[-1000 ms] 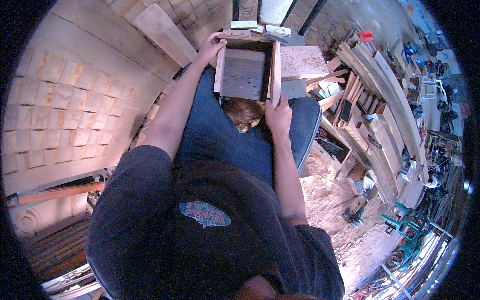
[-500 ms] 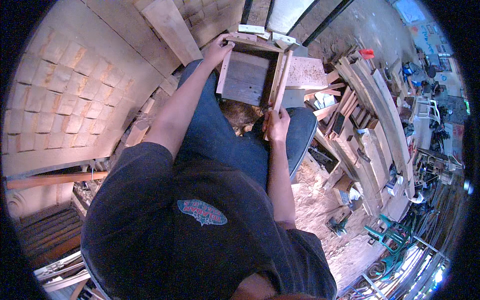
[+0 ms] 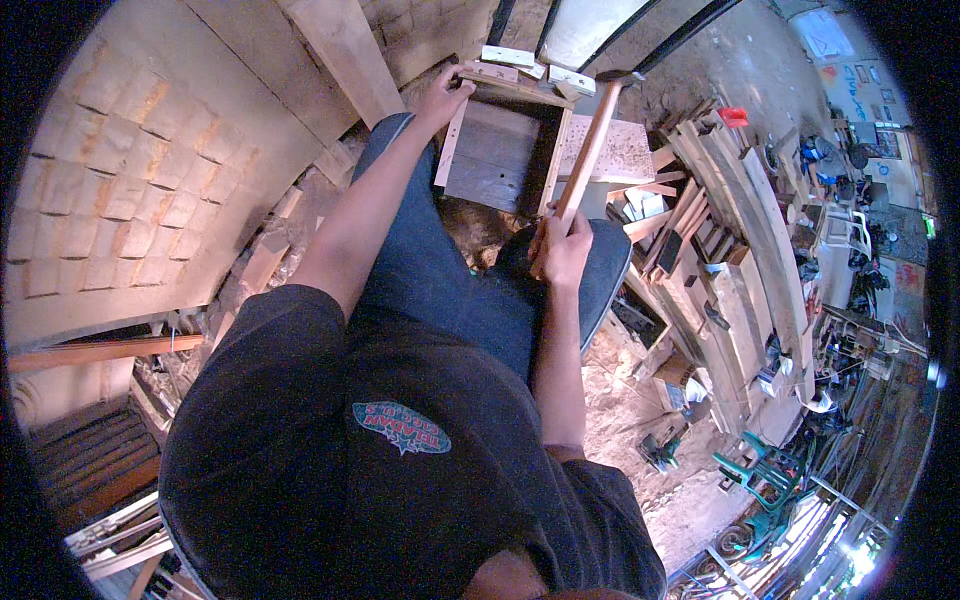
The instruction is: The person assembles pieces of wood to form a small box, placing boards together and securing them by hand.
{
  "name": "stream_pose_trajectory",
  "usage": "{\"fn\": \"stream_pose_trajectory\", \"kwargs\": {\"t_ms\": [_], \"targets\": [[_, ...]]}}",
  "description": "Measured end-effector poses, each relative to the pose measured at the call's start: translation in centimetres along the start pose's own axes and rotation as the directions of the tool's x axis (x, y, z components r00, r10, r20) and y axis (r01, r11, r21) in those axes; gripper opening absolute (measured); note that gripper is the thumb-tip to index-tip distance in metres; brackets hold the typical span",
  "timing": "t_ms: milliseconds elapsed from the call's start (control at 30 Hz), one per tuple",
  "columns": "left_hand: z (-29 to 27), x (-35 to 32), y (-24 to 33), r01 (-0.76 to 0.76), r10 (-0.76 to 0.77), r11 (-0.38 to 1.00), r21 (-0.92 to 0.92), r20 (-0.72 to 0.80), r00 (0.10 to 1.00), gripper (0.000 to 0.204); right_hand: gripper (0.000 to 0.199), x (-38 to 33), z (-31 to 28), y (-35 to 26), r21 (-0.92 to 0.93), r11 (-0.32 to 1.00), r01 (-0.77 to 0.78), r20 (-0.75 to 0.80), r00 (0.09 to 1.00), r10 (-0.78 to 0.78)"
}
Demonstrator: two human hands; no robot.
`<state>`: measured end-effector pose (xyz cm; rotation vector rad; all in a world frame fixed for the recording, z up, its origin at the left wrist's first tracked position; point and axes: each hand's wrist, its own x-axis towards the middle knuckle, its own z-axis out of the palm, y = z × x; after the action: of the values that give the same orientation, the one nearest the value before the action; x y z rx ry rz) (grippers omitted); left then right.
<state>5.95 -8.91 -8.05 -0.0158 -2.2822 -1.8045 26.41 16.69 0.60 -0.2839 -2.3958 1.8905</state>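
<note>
Right hand, centre of frame, is clamped round the lower end of a wooden hammer handle; one hammer, shaft running up and to the right, dark head at top centre above the box's far right corner. Left hand, upper centre, fingers curled over the top left edge of the wooden box, gripping it. One box, open face toward camera, dark plank back, pale side boards, sitting at the knees in blue trousers.

Around it:
- two small pale wood blocks on the box's far edge, top centre
- one pale slab just right of the box, behind the hammer shaft
- stack of long planks down the right side, too many to count, with offcuts between them and the right knee
- one red item at the top of that stack, kind unclear
- brick wall fills the upper left; one broad timber leans across it
- one reddish beam at left edge
- sawdust floor lower right, one green plastic chair beyond

Hammer shaft crosses in front of the box's right side board; left forearm crosses the box's left approach
</note>
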Motion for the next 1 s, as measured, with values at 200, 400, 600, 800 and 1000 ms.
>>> {"fn": "stream_pose_trajectory", "kwargs": {"t_ms": [200, 400, 600, 800, 1000], "targets": [[0.3, 0.3, -0.1, -0.033, 0.034, 0.999, 0.022, -0.019, 0.999, 0.041, 0.028, 0.5, -0.7, -1.6, -0.535, 0.823, -0.190, -0.105, 0.982, 0.159], [0.3, 0.1, -0.6, -0.050, 0.051, 0.998, -0.024, 0.020, 0.999, 0.041, 0.017, -0.2, -2.0, 1.1, -0.246, 0.960, -0.137, -0.097, 0.988, 0.116], [0.9, 1.0, -2.7, -0.037, 0.055, 0.944, -0.329, 0.046, 0.997, 0.055, 0.025, 2.9, -3.9, 2.9, -0.330, 0.922, -0.204, -0.239, 0.963, 0.127], [0.2, 0.6, -2.3, -0.041, 0.055, 0.972, -0.233, 0.055, 0.997, 0.046, 0.037, 4.8, -3.2, 4.4, -0.337, 0.872, -0.354, -0.312, 0.916, 0.251], [-0.3, 1.3, -2.1, 0.015, 0.009, 0.955, -0.297, 0.079, 0.997, 0.036, 0.038, 4.5, -3.7, 6.0, -0.399, 0.859, -0.320, -0.335, 0.923, 0.188]]}}
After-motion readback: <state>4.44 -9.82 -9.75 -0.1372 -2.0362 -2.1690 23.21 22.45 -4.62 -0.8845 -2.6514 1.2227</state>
